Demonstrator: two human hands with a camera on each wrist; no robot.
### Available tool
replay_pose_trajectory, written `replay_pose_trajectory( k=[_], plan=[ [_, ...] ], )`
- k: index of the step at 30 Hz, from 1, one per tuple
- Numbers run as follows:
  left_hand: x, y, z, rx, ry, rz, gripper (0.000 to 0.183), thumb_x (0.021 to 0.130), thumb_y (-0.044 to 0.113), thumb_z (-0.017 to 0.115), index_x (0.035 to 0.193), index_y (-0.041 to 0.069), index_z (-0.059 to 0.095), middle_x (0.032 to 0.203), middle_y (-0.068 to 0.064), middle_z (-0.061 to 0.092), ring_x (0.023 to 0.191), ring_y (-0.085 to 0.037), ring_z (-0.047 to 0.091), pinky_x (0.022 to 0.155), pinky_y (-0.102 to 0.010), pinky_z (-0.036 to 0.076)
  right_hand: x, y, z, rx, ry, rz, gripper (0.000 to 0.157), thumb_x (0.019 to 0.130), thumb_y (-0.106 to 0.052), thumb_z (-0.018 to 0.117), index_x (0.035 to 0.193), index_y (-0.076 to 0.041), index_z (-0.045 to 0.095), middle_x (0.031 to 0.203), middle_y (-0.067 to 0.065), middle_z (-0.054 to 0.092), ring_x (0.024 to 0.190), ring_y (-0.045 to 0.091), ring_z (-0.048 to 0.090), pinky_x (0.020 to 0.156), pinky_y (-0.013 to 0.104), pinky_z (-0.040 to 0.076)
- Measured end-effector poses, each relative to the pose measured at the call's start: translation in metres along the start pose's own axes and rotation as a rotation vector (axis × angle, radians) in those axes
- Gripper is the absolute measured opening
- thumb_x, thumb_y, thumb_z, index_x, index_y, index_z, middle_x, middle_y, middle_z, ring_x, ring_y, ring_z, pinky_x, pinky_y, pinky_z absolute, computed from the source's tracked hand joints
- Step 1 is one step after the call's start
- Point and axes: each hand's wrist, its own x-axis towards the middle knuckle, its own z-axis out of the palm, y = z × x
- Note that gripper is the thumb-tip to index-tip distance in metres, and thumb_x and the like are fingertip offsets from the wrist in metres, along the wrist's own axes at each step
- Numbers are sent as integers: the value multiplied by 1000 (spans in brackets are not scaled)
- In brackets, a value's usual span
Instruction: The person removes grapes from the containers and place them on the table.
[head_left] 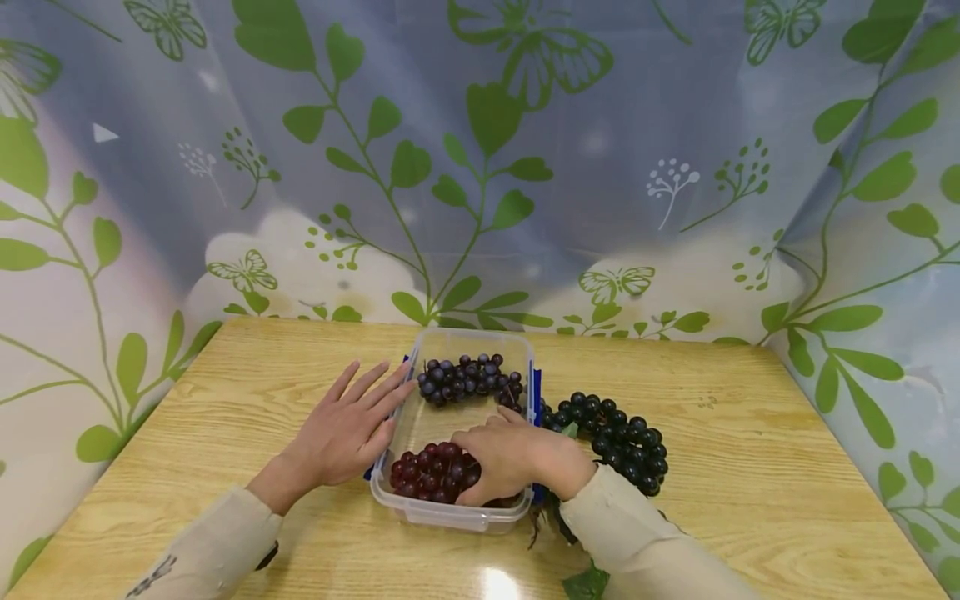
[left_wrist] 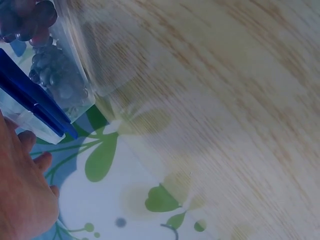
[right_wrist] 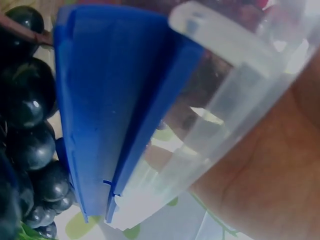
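Observation:
A clear plastic container [head_left: 420,425] with blue side clips [right_wrist: 110,100] stands on the table. Inside it, a bunch of dark purple grapes [head_left: 457,379] lies at the far end and a bunch of red grapes [head_left: 427,472] at the near end. My right hand [head_left: 502,458] reaches in over the right wall and grips the red bunch, thumb on the near side and fingers on the far side, covering part of it. My left hand [head_left: 345,425] lies at the left rim, its fingers straight and fingertips right at the edge.
A bunch of black grapes [head_left: 622,437] lies on the table just right of the container, partly under my right forearm. A green leaf [head_left: 587,583] shows near the front edge. Behind the wooden table [head_left: 750,467] hangs a cloth [head_left: 600,167] printed with leaves and butterflies.

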Motion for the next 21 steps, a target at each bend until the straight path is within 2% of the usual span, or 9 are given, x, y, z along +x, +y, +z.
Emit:
replay_pose_trajectory(
  k=[7,21],
  plan=[
    [-1,0,0,-6,-12,-8,51,102,32,27,148,15,40,155,-3,28,139,-30,26,114,-50,8,3,-2,2,0,-5,15,78,83,-56,66,145,-16,42,140,-2,49,130,19,39,115,45,11],
    [-1,1,1,-27,8,-13,50,100,28,32,146,13,42,154,-4,29,139,-30,27,114,-50,9,2,-4,8,-120,97,-48,68,84,-57,64,139,-20,50,130,-7,57,121,18,46,114,48,11]
  ],
)
